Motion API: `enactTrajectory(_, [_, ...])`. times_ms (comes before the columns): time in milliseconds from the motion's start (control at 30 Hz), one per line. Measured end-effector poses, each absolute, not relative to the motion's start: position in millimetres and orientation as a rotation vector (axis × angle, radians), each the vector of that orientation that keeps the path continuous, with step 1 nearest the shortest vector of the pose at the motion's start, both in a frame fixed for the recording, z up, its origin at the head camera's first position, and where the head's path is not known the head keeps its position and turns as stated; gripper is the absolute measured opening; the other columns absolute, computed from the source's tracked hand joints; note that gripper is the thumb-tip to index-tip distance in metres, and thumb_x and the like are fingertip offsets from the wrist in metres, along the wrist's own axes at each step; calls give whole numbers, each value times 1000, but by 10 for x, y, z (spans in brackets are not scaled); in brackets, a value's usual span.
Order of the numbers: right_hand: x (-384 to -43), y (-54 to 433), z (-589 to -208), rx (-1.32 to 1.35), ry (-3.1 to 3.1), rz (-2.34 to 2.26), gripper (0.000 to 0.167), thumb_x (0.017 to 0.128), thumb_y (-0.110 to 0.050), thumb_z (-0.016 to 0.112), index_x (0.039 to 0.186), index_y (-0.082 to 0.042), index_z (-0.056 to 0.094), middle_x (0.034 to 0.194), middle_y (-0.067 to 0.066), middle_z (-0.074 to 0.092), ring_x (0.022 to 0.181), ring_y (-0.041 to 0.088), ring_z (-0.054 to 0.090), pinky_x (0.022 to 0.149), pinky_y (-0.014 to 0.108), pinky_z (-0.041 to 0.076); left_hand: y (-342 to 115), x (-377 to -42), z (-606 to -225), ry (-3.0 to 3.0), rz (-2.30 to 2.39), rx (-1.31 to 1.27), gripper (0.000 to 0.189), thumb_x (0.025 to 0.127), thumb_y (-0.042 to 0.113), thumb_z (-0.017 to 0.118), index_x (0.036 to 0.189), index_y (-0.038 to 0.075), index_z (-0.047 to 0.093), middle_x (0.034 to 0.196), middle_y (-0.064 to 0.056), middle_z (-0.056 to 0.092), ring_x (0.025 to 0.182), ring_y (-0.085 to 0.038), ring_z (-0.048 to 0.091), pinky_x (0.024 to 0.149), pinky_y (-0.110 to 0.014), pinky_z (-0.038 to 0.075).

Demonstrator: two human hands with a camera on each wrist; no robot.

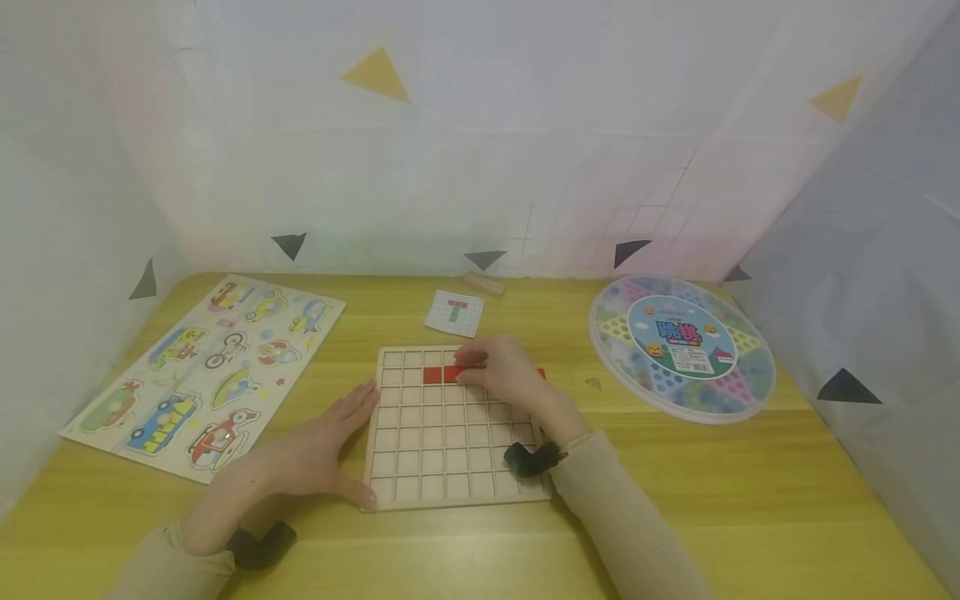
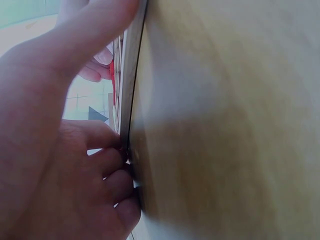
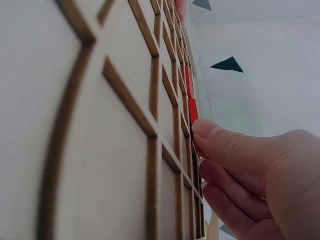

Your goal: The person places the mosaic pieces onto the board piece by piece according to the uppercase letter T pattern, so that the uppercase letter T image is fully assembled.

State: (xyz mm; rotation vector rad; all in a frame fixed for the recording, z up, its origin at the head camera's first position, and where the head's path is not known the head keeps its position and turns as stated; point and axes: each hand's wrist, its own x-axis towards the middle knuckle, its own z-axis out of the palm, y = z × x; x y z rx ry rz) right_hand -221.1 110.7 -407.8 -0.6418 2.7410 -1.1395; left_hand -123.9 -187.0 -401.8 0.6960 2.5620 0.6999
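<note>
A wooden grid board [image 1: 432, 437] lies on the table between the hands. Two red square tiles sit side by side in its second row from the far edge, the left one [image 1: 432, 375] fully visible. My right hand [image 1: 517, 379] is over that row, its thumb and fingers pinching a red tile [image 3: 198, 146] just beyond those two in the right wrist view. My left hand [image 1: 318, 454] is spread along the board's left side, fingers touching the edge and thumb at the near left corner. Part of another red piece [image 1: 542, 374] shows beyond the right hand.
Behind the board lies a pattern card [image 1: 454, 313] with a red and green T, and a small wooden block [image 1: 485, 284]. A vehicle picture puzzle [image 1: 213, 367] is at left. A round Chinese checkers set [image 1: 682, 346] lies at right. White sheeting [image 1: 480, 167] encloses the table.
</note>
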Motion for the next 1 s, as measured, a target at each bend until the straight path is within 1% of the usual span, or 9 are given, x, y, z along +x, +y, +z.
enactTrajectory(667, [-2207,1103,-4076,-615,2734,-1105,26,84,-14,81,110,-10,76,104,-2,76,100,15,70,92,34,56,-1863,-1239,-4013,2557,714,683,135,64,69,80,160,5,11,169,-14,-1,152,-43,6,119,-61,19])
enactTrajectory(1000, [-2202,1109,-4067,-604,2727,-1110,26,85,-14,80,110,-11,76,104,-2,76,100,15,70,92,34,56,-1865,-1234,-4007,2572,697,698,134,65,71,78,161,6,12,169,-14,1,153,-42,8,119,-60,22])
